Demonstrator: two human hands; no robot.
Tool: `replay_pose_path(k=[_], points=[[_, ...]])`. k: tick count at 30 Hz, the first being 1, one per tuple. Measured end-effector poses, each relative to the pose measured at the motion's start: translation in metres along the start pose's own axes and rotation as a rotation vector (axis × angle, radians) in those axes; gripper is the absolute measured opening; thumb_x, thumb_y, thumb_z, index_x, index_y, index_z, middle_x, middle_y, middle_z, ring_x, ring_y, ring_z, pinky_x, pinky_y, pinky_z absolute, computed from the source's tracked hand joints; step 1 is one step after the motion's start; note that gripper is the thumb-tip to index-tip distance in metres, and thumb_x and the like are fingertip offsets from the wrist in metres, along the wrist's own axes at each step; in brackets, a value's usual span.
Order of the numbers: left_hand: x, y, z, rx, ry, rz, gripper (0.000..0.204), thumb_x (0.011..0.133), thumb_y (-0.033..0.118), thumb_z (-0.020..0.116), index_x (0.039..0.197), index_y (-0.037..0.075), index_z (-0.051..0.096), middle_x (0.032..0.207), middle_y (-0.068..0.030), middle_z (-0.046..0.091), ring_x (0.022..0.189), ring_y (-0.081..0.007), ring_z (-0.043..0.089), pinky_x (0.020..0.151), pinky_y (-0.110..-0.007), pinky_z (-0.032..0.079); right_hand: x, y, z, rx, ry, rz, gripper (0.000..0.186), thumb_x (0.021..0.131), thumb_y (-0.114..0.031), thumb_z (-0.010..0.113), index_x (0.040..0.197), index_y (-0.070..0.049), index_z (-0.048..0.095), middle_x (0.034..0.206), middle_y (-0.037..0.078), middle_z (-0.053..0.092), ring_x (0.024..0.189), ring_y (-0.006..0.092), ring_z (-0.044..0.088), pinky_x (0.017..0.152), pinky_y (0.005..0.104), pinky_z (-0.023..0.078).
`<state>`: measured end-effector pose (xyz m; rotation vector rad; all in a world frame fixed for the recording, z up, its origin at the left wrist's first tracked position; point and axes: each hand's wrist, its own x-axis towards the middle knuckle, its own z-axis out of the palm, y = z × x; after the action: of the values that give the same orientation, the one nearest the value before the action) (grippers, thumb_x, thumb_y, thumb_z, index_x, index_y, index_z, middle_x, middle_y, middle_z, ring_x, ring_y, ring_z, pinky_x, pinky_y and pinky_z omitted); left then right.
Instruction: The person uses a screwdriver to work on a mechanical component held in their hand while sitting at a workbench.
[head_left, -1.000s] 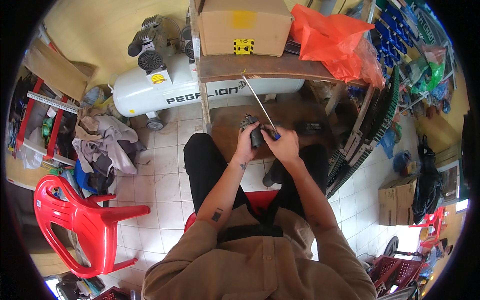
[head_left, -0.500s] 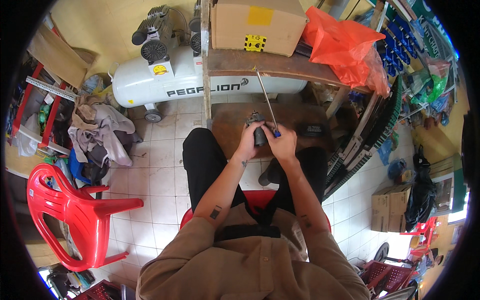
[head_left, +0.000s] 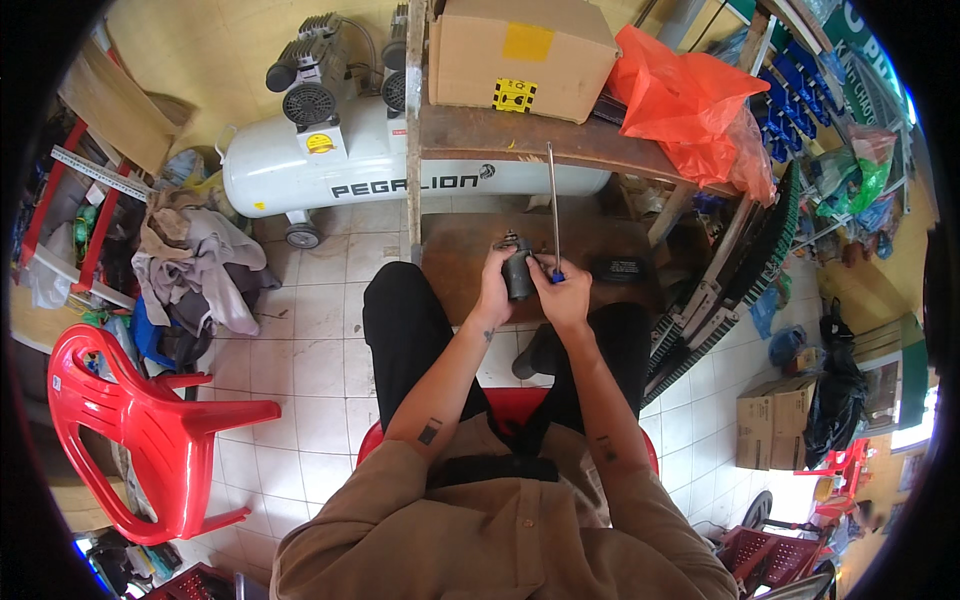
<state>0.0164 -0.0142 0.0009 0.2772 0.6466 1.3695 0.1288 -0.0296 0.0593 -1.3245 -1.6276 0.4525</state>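
Both my hands meet over the low wooden shelf, just beyond my knees. My left hand is closed around a dark grey cylindrical part, like a small electric motor, with a metal fitting at its far end. A long screwdriver with a blue handle is gripped in my right hand. Its shaft points away from me, nearly upright in the picture, and its tip touches nothing. The right fingertips lie against the side of the dark cylinder. A flat black object rests on the shelf right of my hands.
A wooden bench ahead carries a cardboard box and an orange plastic bag. Behind it stands a white air compressor. At left are a red plastic chair and heaped clothes. Black slatted strips lean at right.
The screwdriver has swung from leaning left to nearly straight. The cylinder has turned in my left hand, so more of its side shows.
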Motion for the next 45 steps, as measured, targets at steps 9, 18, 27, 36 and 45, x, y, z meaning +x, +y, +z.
replay_pose_path(k=[9, 18, 27, 36, 45], points=[[0.004, -0.006, -0.001, 0.045, -0.007, 0.049, 0.037, 0.085, 0.043, 0.06, 0.108, 0.015, 0.06, 0.093, -0.0023, 0.064, 0.081, -0.0158, 0.063, 0.071, -0.032, 0.051, -0.005, 0.008, 0.004, 0.165, 0.047, 0.144, 0.017, 0.082, -0.013, 0.079, 0.089, 0.002, 0.075, 0.059, -0.003, 0.059, 0.054, 0.0027, 0.044, 0.049, 0.023, 0.036], [-0.002, -0.002, 0.005, -0.017, -0.024, 0.057, 0.035, 0.087, 0.039, 0.059, 0.108, 0.012, 0.06, 0.092, -0.0048, 0.064, 0.081, -0.0172, 0.063, 0.073, -0.033, 0.052, -0.004, 0.005, 0.001, 0.141, 0.057, 0.142, 0.024, 0.08, -0.019, 0.081, 0.091, 0.001, 0.075, 0.058, -0.001, 0.057, 0.052, 0.0052, 0.046, 0.049, 0.0253, 0.037], [0.008, -0.011, -0.002, -0.013, -0.098, 0.151, 0.031, 0.09, 0.034, 0.056, 0.111, 0.011, 0.056, 0.096, -0.0061, 0.063, 0.085, -0.0182, 0.063, 0.078, -0.034, 0.052, -0.01, -0.013, -0.004, 0.066, -0.008, 0.174, 0.03, 0.086, -0.025, 0.076, 0.098, 0.003, 0.075, 0.061, 0.002, 0.06, 0.056, 0.0057, 0.045, 0.051, 0.0261, 0.039], [-0.003, -0.003, 0.006, 0.01, -0.113, 0.15, 0.028, 0.09, 0.03, 0.056, 0.111, 0.012, 0.053, 0.096, -0.0049, 0.06, 0.086, -0.0168, 0.061, 0.079, -0.033, 0.051, -0.012, -0.007, 0.003, -0.015, 0.073, 0.15, 0.031, 0.089, -0.029, 0.071, 0.087, 0.002, 0.073, 0.056, 0.014, 0.058, 0.047, 0.0174, 0.051, 0.05, 0.034, 0.042], [0.0, -0.007, 0.005, -0.012, -0.127, 0.145, 0.032, 0.088, 0.025, 0.056, 0.115, 0.01, 0.051, 0.1, -0.0069, 0.059, 0.09, -0.0173, 0.061, 0.08, -0.033, 0.052, -0.009, -0.011, -0.001, 0.063, 0.099, 0.101, 0.016, 0.083, -0.013, 0.076, 0.083, 0.002, 0.07, 0.06, 0.004, 0.059, 0.054, 0.0079, 0.046, 0.052, 0.0275, 0.04]])
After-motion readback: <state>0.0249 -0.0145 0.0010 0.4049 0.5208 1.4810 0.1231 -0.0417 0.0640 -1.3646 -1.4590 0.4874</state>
